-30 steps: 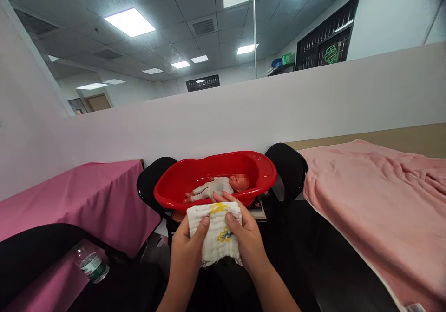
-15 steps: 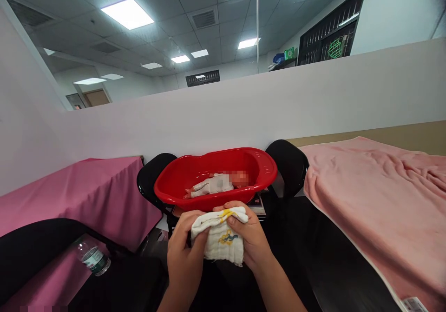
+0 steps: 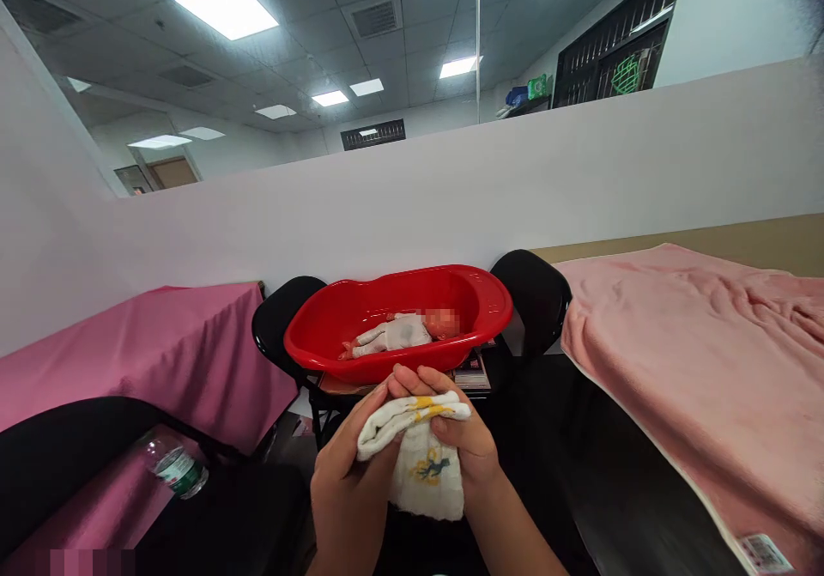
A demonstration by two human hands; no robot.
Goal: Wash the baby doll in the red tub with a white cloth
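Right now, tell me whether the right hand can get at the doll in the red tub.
Probably yes, over the near rim of the red tub, which is open above the doll. But the right hand holds the folded cloth along with the left hand, so it would likely need freeing first.

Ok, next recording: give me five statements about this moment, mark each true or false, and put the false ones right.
1. The left hand and right hand both hold the white cloth. True.
2. The cloth is spread over the doll. False: it is in the hands, partly folded, and the doll is apart from it.
3. The doll lies inside a red tub. True.
4. A bottle is to the right of the tub. False: the clear bottle is to its left.
5. A light pink blanket is to the right of the tub. True.
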